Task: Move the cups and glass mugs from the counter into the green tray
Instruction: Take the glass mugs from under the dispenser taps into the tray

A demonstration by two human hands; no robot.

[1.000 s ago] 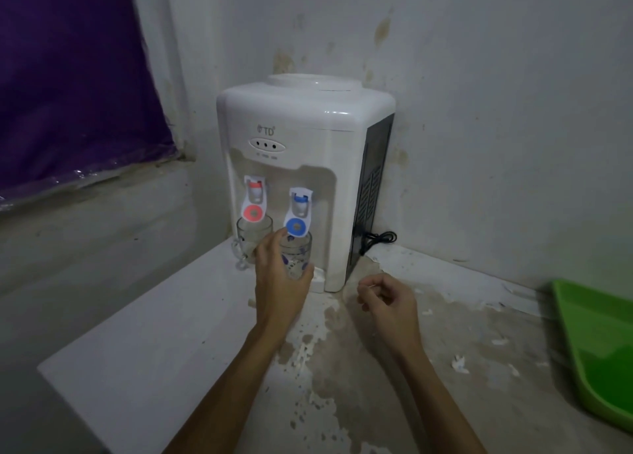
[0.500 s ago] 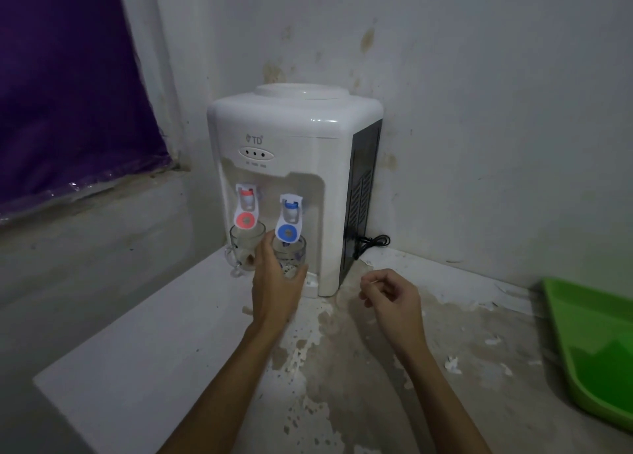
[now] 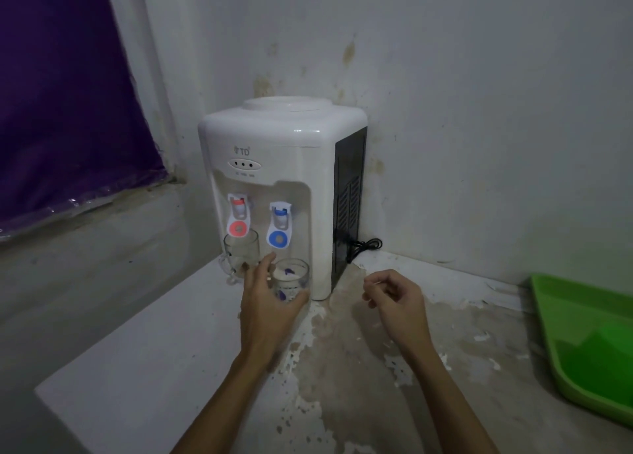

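My left hand (image 3: 269,303) wraps around a clear glass cup with blue markings (image 3: 292,277), just in front of the blue tap of the water dispenser. A clear glass mug with a handle (image 3: 239,253) stands under the red tap, to the left of the cup. My right hand (image 3: 397,299) hovers over the counter to the right, fingers loosely curled, holding nothing. The green tray (image 3: 589,344) lies at the far right edge of the counter, partly out of frame.
A white water dispenser (image 3: 284,152) stands in the corner against the wall, its black cable (image 3: 364,246) coiled beside it. The counter (image 3: 154,368) is white with worn, peeling patches. A purple curtain (image 3: 61,94) covers the window at left.
My left hand has drawn the blue-marked cup out from under the blue tap, toward me. The camera view has shifted. My right hand stays hovering at the right.
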